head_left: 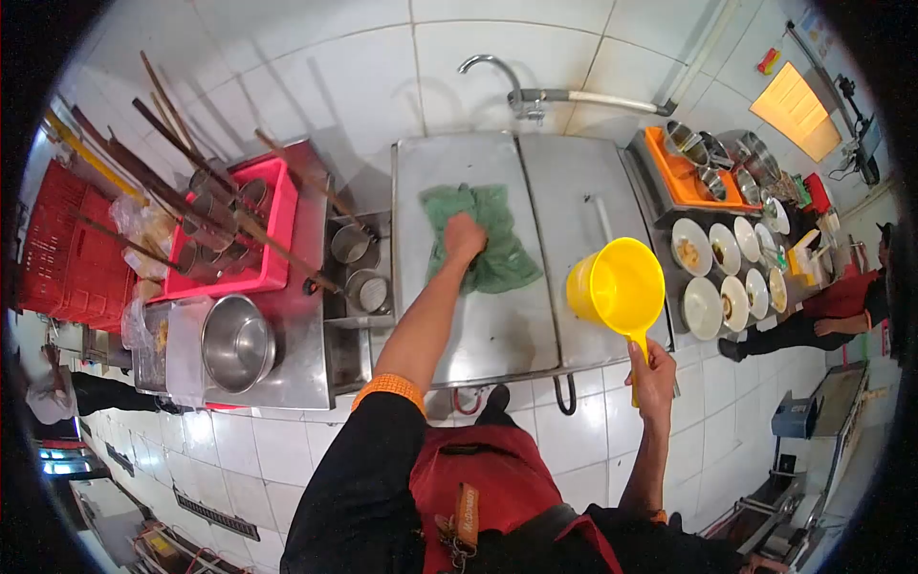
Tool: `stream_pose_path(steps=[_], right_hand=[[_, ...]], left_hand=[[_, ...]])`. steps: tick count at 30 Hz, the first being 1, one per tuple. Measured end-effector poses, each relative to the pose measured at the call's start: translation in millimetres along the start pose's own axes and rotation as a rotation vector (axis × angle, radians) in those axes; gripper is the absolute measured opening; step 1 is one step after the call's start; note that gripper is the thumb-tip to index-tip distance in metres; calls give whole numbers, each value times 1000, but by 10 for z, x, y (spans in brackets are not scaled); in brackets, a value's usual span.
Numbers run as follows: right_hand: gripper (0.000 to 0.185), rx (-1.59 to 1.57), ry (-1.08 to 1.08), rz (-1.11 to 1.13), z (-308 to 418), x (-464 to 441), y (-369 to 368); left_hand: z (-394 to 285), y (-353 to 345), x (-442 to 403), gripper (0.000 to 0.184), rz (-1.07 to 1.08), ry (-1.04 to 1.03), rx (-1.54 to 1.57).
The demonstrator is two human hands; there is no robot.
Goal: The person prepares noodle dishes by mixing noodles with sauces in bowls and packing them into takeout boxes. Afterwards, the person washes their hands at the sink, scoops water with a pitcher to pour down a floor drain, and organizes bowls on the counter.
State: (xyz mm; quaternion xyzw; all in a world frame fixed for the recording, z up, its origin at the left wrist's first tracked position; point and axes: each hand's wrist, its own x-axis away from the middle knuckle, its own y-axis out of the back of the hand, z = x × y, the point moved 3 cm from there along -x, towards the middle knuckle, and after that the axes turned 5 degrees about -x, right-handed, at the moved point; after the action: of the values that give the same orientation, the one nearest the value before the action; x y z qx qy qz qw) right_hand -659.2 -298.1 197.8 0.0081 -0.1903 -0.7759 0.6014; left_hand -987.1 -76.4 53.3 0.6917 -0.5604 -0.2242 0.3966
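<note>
A green cloth [502,258] lies spread on the left steel lid [478,335] of the counter. My left hand [464,239] presses on the cloth, its fingers bunched around the fabric. My right hand [652,381] is wrapped round the handle of a yellow dipper [626,285]. The dipper is held over the front right part of the right steel lid [569,191], its mouth tilted towards me; I cannot make out anything inside it. A curved metal faucet [491,63] stands at the wall behind the lids.
On the left are a pink tray [277,225] with long-handled ladles, a steel bowl [237,342] and a red crate [76,249]. To the right sit an orange tray [669,172] of metal bowls and several white bowls [703,308]. People stand at both far sides.
</note>
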Motion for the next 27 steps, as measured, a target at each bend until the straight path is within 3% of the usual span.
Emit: stream_pose_path(steps=[3, 9, 17, 22, 24, 26, 27], right_hand=[[25, -17, -34, 73, -53, -282, 244], [26, -74, 17, 148, -82, -927, 273], [14, -198, 116, 498, 76, -1607, -151], [25, 145, 393, 519, 107, -2104, -580], [27, 261, 493, 528, 154, -2280, -809], [28, 541, 728, 420, 298, -2392, -1104], [30, 604, 730, 432, 362, -2448, -1266]], left_hand=[[-65, 81, 5, 31, -195, -46, -6], [-49, 371, 331, 33, -316, -21, -11], [323, 645, 1021, 33, -248, -62, -109], [423, 738, 1602, 31, -190, 70, -215], [489, 724, 1799, 29, -276, -33, -408], [540, 739, 1948, 28, -257, -8, -393], [549, 759, 2026, 27, -239, 6, -381]])
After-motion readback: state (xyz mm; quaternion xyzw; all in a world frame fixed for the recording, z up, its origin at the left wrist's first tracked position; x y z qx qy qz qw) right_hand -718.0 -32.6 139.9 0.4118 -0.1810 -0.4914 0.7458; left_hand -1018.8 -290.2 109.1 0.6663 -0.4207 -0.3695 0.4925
